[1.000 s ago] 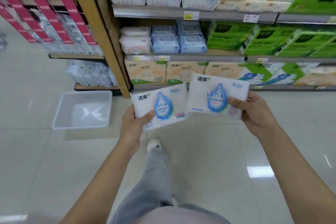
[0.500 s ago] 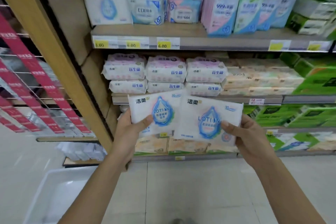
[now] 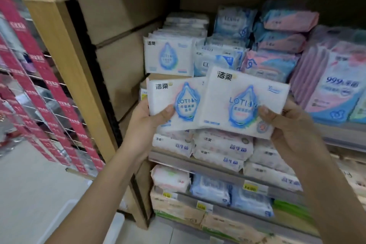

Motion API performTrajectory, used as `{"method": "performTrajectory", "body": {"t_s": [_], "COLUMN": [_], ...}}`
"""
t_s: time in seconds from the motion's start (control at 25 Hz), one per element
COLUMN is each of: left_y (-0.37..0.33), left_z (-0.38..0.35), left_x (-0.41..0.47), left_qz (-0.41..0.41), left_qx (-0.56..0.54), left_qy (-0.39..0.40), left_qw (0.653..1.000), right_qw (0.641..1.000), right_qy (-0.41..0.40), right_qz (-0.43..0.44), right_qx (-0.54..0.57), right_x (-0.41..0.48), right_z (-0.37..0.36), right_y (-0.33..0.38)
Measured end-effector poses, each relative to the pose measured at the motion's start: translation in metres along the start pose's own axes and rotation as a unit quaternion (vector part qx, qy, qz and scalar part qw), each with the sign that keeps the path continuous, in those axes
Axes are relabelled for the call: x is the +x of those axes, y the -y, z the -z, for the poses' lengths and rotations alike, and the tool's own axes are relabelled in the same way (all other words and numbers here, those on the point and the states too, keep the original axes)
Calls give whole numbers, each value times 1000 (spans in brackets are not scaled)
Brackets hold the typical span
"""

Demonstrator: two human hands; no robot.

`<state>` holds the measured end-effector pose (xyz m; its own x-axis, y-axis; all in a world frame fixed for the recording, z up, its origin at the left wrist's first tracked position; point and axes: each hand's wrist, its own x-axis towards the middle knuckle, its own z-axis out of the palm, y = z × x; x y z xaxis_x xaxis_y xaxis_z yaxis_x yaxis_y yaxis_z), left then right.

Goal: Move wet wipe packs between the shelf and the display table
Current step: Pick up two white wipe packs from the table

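Note:
I hold two white wet wipe packs with a blue drop and "LOTION" print. My left hand (image 3: 147, 123) grips the left pack (image 3: 174, 97) at its lower left edge. My right hand (image 3: 287, 125) grips the right pack (image 3: 241, 101) at its lower right corner; this pack overlaps the left one. Both packs are raised in front of the upper shelf, just below and in front of a row of matching packs (image 3: 168, 57) that stands at the shelf's left end.
The shelf unit's wooden upright (image 3: 65, 61) runs down on the left. Blue and pink packs (image 3: 277, 45) fill the same shelf to the right. Lower shelves (image 3: 208, 166) carry more white and blue packs. A red-striped wire rack (image 3: 39, 93) is at far left, a clear bin (image 3: 65, 224) on the floor.
The view has tilted up and closed in on the shelves. Both hands have lifted the two packs from waist height to the upper shelf with the matching packs.

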<state>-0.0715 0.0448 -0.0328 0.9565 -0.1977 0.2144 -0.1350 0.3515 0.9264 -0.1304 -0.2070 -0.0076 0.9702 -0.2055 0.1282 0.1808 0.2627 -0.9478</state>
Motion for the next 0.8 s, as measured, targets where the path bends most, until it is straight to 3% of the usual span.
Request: {"method": "performTrajectory", "body": {"t_s": [0.2,0.48,0.8], "left_y": [-28,-52,-30], "left_z": [14,19,28], "left_x": [50,106,161], "left_qz": [-28,-25,-92], "left_qx": [-15,-13,195], "left_qy": [-1,25,-89], "left_qw": [999,999,972], "right_qw": [999,994,982], "right_qy": [25,-20,-44], "right_qz": [24,93,96], "right_qx": [-4,-50,-156], "right_x": [67,122,167], "right_z": [-52,-99,-119], "right_y": [6,4,-10]}}
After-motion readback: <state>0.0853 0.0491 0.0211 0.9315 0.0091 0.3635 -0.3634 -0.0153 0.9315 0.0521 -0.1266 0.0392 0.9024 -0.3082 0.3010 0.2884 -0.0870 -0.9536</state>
